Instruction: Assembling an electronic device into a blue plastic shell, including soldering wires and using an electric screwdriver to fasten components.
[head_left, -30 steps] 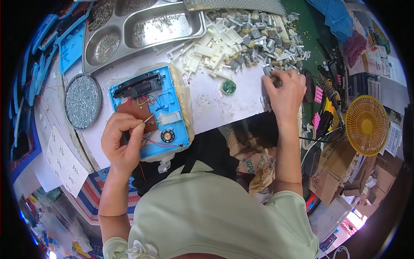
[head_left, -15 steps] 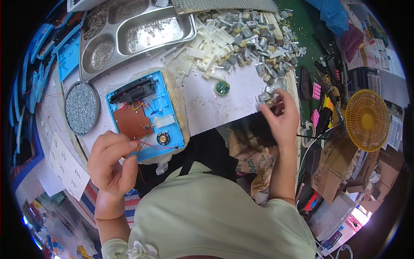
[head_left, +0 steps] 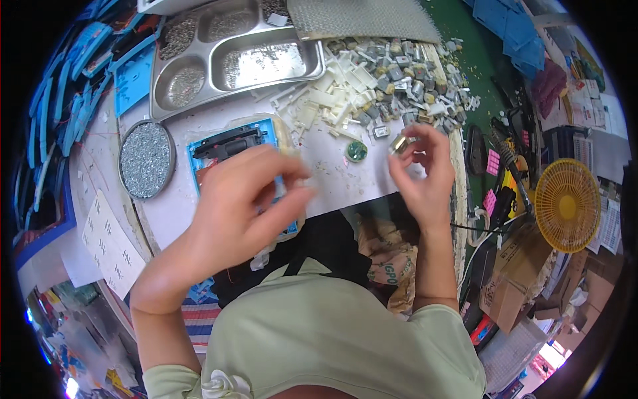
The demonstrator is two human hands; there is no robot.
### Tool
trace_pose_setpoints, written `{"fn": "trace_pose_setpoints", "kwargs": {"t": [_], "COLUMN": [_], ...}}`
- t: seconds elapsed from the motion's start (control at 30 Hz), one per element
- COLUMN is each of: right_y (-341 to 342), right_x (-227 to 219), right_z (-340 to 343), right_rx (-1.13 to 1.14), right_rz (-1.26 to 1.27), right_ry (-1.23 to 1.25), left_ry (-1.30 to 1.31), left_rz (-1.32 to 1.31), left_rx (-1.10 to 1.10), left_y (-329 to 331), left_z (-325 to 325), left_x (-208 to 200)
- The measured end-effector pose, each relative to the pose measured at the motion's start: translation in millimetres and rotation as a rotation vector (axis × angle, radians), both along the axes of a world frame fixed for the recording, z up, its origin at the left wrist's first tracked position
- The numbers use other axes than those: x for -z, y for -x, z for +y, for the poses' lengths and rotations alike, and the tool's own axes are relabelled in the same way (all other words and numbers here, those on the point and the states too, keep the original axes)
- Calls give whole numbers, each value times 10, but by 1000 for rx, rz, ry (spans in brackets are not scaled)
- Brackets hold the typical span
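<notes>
My right hand (head_left: 430,169) pinches a small shiny metal motor (head_left: 399,144) between thumb and fingers, just above the white work surface. My left hand (head_left: 242,203) is blurred over a blue plastic housing (head_left: 266,126) and hides most of it; whether its fingers hold anything is unclear. Inside the housing's upper part lies a black elongated component (head_left: 229,142). A round green object (head_left: 356,151) sits on the surface to the left of the motor. Beyond my right hand spreads a heap of small grey motors (head_left: 415,83), mixed with white plastic parts (head_left: 335,86).
At the far left a steel compartment tray (head_left: 216,86) holds small metal pieces. Below it stands a round dish of small silvery parts (head_left: 146,159). Blue housings (head_left: 56,100) crowd the left edge. A yellow basket (head_left: 567,205) and cardboard boxes (head_left: 515,276) are on the right.
My left hand has moved right and up from the housing's lower left corner, now covering it. My right hand has lifted a motor off the near edge of the heap. The view has shifted slightly.
</notes>
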State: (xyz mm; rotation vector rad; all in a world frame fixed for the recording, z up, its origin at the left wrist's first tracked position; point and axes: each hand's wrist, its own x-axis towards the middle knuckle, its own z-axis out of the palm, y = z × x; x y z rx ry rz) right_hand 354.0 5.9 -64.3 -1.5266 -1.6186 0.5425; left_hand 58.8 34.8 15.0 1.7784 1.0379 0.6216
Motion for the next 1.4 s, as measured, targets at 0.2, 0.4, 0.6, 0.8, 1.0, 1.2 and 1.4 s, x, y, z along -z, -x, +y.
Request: {"fn": "trace_pose_setpoints", "kwargs": {"t": [0.2,0.4,0.6,0.8,1.0,1.2,1.4], "right_y": [441,355,165,105,40,-38,-55], "right_x": [-353,-391,-272,-113,-78,-54,-40], "right_z": [-60,-85,-173,-163,-214,-279,-169], "right_rx": [-376,-281,-308,-185,-188,-169,-127], "right_rz": [68,363,794,873,839,847,673], "right_ry": [-290,26,310,352,326,322,385], "left_ry": [-58,32,38,-351,-478,-538,-971], "left_rz": [-26,-92,24,417,502,472,533], "left_rx": [264,373,554,-172,-278,-301,-126], "left_y": [-413,-371,-484,-480,-574,-562,-572], "left_z": [248,348,728,1878,1956,1992,1832], "left_x": [212,158,160,649,802,895,940]}}
